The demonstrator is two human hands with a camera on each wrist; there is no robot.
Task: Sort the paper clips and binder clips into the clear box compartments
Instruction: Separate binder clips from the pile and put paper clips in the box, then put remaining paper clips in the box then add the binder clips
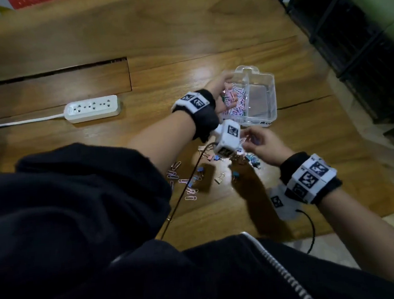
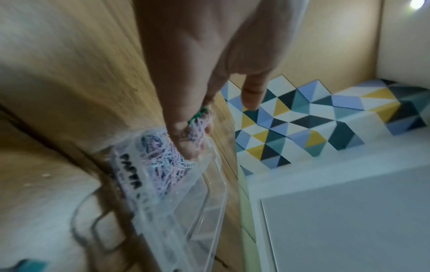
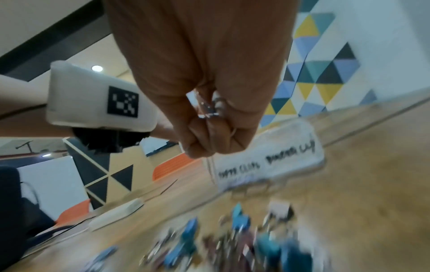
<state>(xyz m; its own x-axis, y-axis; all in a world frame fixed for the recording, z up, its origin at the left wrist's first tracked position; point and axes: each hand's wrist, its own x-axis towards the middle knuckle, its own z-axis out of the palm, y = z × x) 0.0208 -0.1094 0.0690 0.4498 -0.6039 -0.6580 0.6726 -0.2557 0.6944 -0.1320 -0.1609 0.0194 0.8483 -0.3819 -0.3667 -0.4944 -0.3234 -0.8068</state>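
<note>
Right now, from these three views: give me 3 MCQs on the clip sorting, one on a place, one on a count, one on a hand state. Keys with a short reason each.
1. Where is the left hand?
A. over the clear box's paper clip compartment
B. on the power strip
C. on the floor

2. How many box compartments hold clips?
A. none
B. one
C. two

3. What is the right hand doing?
A. lying flat and open
B. pinching small metal clips
C. gripping the box

Key: 1 A, the hand sits above the paper clips; 2 B, the right compartment looks bare; 3 B, the right wrist view shows fingers curled round metal.
</note>
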